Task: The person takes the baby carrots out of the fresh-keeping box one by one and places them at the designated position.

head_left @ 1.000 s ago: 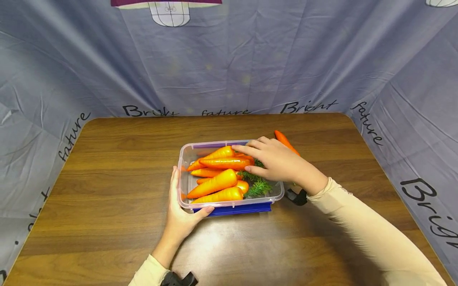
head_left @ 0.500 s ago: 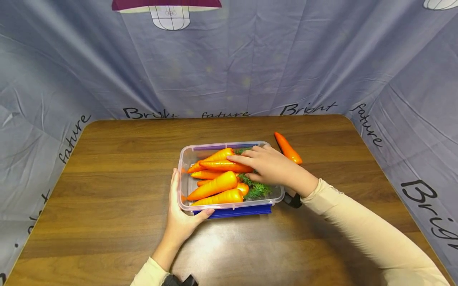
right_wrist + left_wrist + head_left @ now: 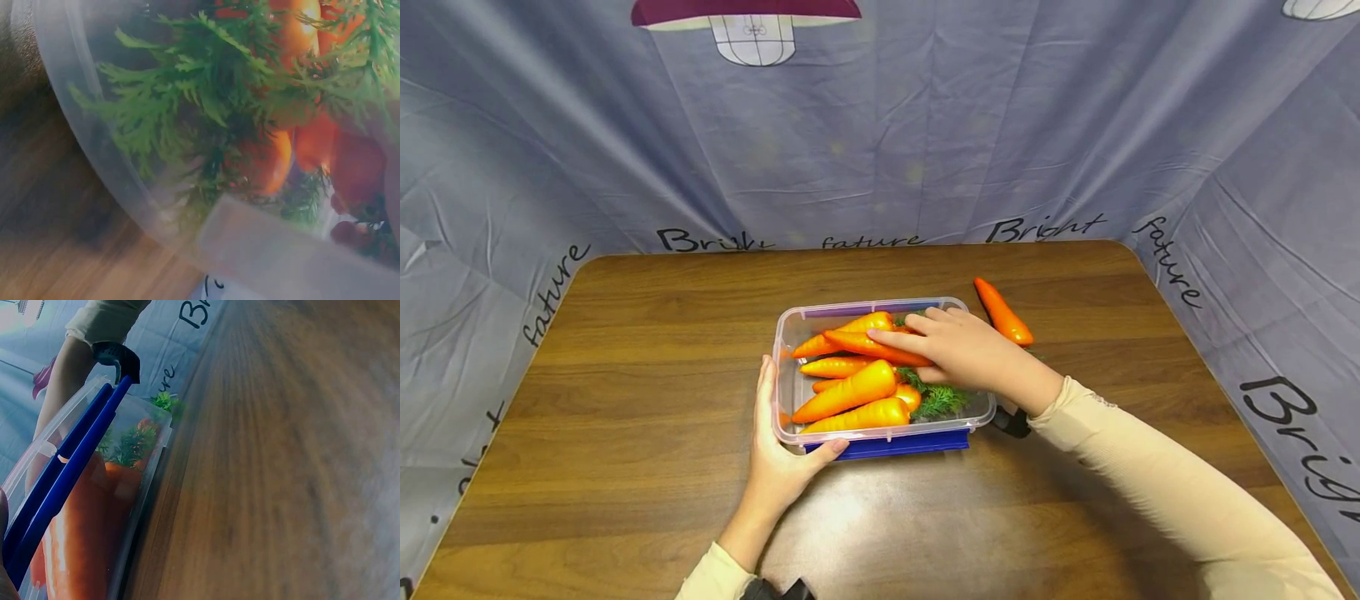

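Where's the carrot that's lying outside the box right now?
In the head view, the loose carrot lies on the wooden table, right of centre, near the far right corner of the clear box and just beyond the right hand.

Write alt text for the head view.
Right hand gripping a tapered orange carrot in a clear rectangular plastic box of carrots with green tops; left hand holding the box's left end. Another orange carrot lies on the brown wooden table.

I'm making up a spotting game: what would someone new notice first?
Probably the heap of bright orange carrots in the clear box on the wooden table. Next, perhaps, the lone carrot past the box's far right corner, and the maroon lamp picture on the cloth behind.
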The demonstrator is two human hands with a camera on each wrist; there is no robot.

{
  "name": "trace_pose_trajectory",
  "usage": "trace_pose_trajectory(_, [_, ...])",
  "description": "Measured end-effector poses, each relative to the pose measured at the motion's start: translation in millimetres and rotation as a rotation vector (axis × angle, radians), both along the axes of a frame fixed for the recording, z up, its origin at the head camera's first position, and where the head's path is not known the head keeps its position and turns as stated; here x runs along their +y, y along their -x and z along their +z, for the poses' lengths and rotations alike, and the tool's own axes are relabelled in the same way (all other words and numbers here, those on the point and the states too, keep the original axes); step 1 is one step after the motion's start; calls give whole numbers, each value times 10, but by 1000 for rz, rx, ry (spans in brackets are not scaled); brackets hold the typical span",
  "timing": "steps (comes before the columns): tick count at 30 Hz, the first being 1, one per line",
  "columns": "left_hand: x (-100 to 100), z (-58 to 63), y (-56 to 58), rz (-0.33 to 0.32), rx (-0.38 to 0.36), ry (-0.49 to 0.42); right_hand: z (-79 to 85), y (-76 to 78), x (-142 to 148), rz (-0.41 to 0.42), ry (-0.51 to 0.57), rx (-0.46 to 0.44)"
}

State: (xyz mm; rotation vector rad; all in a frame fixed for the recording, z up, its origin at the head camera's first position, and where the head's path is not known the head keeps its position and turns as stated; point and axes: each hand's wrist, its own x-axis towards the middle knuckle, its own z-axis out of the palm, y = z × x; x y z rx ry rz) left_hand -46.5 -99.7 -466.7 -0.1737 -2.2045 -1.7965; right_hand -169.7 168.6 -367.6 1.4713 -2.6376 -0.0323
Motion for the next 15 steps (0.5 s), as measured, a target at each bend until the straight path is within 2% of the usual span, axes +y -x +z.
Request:
trace_pose_trajectory(7, [12, 5, -10, -4, 13, -10, 140, -65, 105, -31, 46, -11])
trace_pose_trajectory(11, [15, 7, -11, -2, 14, -14, 262, -125, 210, -85, 131, -24])
trace_pose_trajectory(15, [21, 5, -13, -4, 19, -19, 373, -182, 383, -147, 218, 11])
